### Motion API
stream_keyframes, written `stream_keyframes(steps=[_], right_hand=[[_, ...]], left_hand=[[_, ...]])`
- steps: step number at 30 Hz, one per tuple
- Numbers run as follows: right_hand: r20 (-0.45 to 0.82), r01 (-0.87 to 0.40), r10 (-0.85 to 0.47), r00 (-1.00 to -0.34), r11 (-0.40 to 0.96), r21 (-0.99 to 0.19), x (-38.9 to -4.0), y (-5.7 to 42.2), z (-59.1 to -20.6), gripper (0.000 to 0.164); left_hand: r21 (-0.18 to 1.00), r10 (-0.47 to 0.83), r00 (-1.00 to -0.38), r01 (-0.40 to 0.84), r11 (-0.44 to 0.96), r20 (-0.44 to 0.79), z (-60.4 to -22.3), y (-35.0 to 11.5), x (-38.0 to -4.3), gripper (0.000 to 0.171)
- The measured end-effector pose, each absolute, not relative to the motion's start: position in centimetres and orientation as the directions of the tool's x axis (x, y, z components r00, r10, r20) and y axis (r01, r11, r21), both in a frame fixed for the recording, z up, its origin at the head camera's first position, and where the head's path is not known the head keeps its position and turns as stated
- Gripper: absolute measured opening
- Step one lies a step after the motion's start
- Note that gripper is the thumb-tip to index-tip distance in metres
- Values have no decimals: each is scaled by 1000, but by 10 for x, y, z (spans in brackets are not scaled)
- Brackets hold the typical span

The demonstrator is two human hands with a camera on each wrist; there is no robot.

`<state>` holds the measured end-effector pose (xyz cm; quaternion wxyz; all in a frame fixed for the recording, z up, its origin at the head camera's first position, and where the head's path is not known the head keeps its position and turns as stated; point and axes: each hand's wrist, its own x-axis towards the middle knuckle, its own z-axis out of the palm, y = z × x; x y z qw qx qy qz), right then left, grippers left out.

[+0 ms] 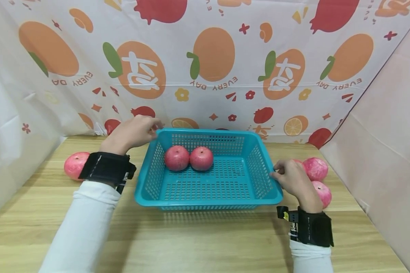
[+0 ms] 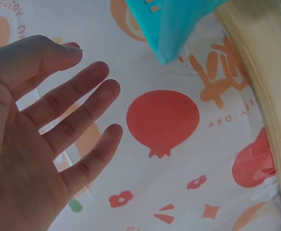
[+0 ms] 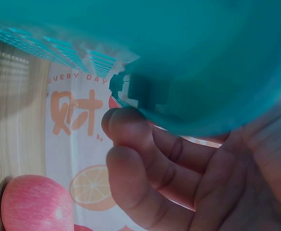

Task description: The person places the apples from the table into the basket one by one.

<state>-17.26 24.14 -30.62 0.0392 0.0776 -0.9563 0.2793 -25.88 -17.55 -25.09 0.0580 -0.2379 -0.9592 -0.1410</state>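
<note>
A turquoise plastic basket (image 1: 208, 202) with slotted walls is in the middle of the head view. Two red apples (image 1: 177, 158) sit side by side in its left back part. My right hand (image 1: 294, 182) grips the rim at the right end, its fingers curled beneath the edge in the right wrist view. Close to the back left corner is my left hand (image 1: 131, 132). In the left wrist view its fingers (image 2: 82, 103) are spread and loosely bent, apart from the basket corner (image 2: 171, 29).
Another apple (image 1: 76, 165) lies on the wooden table (image 1: 205, 242) by my left wrist. Several apples (image 1: 316, 168) are grouped at the right, one partly hidden by my right hand. Behind the table hangs a fruit-print cloth (image 1: 177, 60); a pale panel (image 1: 389, 151) borders the right side.
</note>
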Motion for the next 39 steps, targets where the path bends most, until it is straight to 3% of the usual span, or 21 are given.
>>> stream_keyframes(steps=[16,24,33,39], right_hand=[[143,-183,-125,-982,835,-520,-172,244,-307,21],[137,-183,-130,-982,832,-524,-172,243,-307,19],[136,-190,-139,-981,830,-525,-173,243,-307,18],[135,-187,-137,-981,832,-522,-173,243,-307,17]], left_hand=[[246,404,-896,439,864,181,-254,-196,-254,22],[247,384,-908,416,875,168,-261,-209,-250,30],[207,356,-908,401,893,222,-269,-229,-249,25],[187,319,-927,355,916,196,-273,-240,-244,26]])
